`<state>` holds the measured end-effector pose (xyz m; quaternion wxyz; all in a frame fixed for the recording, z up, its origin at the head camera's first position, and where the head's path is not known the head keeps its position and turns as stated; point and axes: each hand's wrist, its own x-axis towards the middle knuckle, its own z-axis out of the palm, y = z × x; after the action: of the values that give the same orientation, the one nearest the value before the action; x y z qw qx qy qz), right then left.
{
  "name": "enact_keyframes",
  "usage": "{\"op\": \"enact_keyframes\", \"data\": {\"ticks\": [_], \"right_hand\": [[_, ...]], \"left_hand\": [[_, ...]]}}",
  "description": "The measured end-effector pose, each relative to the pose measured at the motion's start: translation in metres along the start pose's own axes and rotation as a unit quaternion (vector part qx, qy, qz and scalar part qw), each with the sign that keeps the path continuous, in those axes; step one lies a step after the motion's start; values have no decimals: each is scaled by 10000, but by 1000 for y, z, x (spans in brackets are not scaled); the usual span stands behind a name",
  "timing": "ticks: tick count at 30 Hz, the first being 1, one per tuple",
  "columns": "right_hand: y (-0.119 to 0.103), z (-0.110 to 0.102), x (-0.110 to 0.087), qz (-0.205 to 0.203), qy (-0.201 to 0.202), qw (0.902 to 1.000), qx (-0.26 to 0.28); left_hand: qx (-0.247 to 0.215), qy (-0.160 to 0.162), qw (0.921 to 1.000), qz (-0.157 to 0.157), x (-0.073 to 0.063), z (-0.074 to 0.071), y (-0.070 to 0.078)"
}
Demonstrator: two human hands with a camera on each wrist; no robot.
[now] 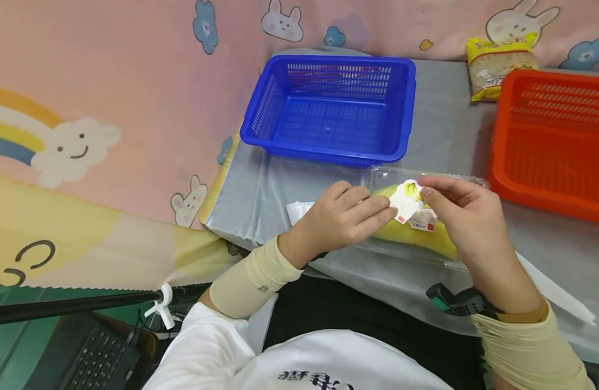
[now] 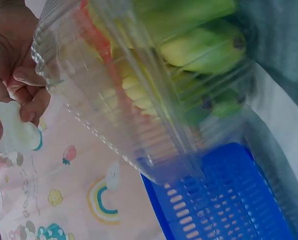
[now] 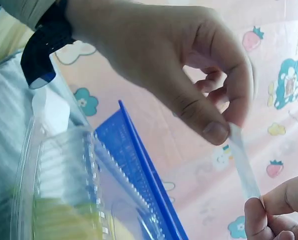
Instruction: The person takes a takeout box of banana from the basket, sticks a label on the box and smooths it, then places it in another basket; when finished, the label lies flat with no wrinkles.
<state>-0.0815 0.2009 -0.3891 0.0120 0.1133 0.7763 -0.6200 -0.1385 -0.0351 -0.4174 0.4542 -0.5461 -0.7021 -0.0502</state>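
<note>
A small white sticker label (image 1: 407,201) with a banana picture is held between both hands. My left hand (image 1: 345,213) pinches its lower left edge, and my right hand (image 1: 467,211) pinches the upper right edge between thumb and finger. In the right wrist view the label (image 3: 244,167) is nearly edge-on, stretched between the two hands' fingertips. Beneath them lies a clear plastic box (image 1: 384,174) with yellow-green bananas (image 2: 203,50) inside. Another small printed label (image 1: 423,220) shows over the bananas. The right hand partly hides the box's right side.
Behind the box stands a blue plastic basket (image 1: 328,151). To the right is an orange-red basket (image 1: 548,197), with a yellow snack bag (image 1: 489,67) behind it. A white strip (image 1: 555,290) lies at the right on the grey tablecloth. A patterned pink curtain (image 1: 148,70) borders the back and left.
</note>
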Motion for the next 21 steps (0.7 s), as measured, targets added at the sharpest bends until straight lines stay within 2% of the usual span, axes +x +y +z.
{"op": "enact_keyframes", "data": {"ticks": [5,10,16,21], "right_hand": [[4,-14,4,-238,123,9938,-1082],[9,-29,18,-433,-64,9734,-2249],[15,-37,26,-736,-235,9597,-2704],[20,-37,27,-1249,-38,9454,-3009]], "left_hand": [[-427,-123,9990,86,16,8,5],[-541,-736,9957,129,27,20,15],[-602,-1436,9878,26,34,29,25],[-560,-1625,9851,-22,38,33,31]]}}
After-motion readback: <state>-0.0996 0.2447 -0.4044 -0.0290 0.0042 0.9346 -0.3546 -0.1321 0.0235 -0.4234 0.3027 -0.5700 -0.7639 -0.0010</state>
